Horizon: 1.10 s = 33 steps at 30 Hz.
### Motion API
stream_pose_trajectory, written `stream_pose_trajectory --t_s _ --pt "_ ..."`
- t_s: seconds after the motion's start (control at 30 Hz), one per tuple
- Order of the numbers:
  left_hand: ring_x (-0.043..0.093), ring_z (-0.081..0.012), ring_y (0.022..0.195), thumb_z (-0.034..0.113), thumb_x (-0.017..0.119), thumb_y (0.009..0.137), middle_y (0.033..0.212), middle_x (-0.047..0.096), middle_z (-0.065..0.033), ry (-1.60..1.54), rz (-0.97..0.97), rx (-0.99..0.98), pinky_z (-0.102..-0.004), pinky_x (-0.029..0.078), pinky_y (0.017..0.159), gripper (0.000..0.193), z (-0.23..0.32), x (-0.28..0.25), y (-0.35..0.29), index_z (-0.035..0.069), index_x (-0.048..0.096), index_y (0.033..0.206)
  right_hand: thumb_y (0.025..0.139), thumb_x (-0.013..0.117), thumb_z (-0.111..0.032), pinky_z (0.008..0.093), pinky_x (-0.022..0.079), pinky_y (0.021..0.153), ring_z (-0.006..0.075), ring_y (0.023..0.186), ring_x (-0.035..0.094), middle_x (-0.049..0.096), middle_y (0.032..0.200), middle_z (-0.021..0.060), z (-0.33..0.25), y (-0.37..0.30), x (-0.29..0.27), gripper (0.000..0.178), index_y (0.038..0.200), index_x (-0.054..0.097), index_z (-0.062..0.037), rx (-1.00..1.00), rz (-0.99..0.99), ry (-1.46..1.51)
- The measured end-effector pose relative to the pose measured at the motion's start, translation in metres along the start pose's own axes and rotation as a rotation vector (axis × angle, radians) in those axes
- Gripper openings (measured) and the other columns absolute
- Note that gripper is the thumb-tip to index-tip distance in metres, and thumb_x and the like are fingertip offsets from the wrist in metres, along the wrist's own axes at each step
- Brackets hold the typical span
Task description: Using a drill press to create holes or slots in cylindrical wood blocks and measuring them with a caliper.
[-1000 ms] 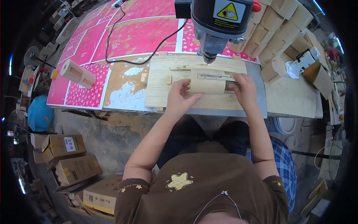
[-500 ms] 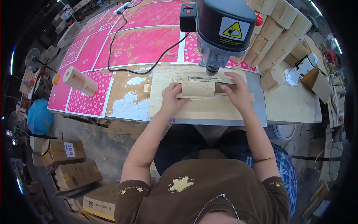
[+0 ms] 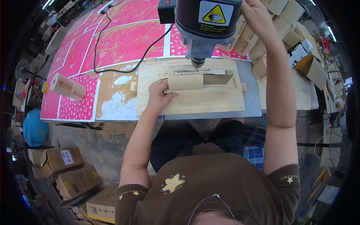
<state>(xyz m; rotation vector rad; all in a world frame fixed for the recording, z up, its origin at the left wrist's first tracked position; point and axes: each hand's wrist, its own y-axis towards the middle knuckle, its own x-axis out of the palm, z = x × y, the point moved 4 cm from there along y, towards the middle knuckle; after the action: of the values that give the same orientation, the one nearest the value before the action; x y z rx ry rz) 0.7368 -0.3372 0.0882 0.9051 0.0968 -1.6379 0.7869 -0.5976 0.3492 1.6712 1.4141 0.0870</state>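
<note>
With the pale, curved wooden piece [image 3: 185,82] as the dial's centre and twelve pointing away from you, your left hand [image 3: 159,94] sits at eight o'clock, holding the piece's left end between bent fingers and a thumb laid along its near edge. The piece rests on a jig atop the flat, light-wood board [image 3: 187,105], and a flat, dark-grey bar [image 3: 218,78] juts from it at three. Just beyond it, at one, is the metal drill chuck [image 3: 197,62] under the dark, bulky drill-press head [image 3: 204,20]. Your right hand [image 3: 256,14] is raised between one and two, beside that head; its fingers are partly hidden, so you cannot tell what they grip. Tan wooden hollow blocks [image 3: 245,42] stand stacked at two, and a pale wooden cylinder [image 3: 68,86] lies well apart at nine.
</note>
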Motion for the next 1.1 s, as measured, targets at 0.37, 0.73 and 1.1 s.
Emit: stream_pose_trajectory --t_s 0.37,0.73,1.1 --pt "0.053 -0.0233 0.072 0.016 0.08 0.057 0.071 0.054 -0.0029 0.031 -0.01 0.003 -0.0359 0.038 0.071 0.039 0.006 -0.002 0.001 0.01 0.067 0.094 0.083 0.063 -0.013 0.0346 0.043 0.051 0.0276 0.054 0.055 0.057 0.064 0.0089 -0.057 -0.103 -0.005 0.011 0.09 0.064 -0.0049 -0.146 0.131 -0.523" --pt "0.051 -0.0215 0.075 0.019 0.08 0.056 0.07 0.052 -0.0002 0.025 -0.013 -0.027 -0.0363 0.033 0.078 0.041 0.0 0.001 -0.001 0.012 0.067 0.095 0.081 0.06 -0.007 0.0333 0.038 0.054 0.0217 0.057 0.054 0.056 0.068 0.005 0.004 -0.174 0.051 0.016 0.097 0.065 -0.0057 -0.097 0.183 -0.337" --pt "0.053 -0.0188 0.081 0.022 0.08 0.058 0.075 0.054 0.0015 0.165 0.015 0.003 -0.0387 0.029 0.086 0.046 0.015 0.002 -0.003 0.015 0.066 0.101 0.09 0.054 -0.016 0.0309 0.038 0.058 0.022 0.059 0.046 0.047 0.063 0.01 -0.03 -0.085 -0.01 0.023 0.077 0.052 0.0022 -0.038 0.195 -0.268"
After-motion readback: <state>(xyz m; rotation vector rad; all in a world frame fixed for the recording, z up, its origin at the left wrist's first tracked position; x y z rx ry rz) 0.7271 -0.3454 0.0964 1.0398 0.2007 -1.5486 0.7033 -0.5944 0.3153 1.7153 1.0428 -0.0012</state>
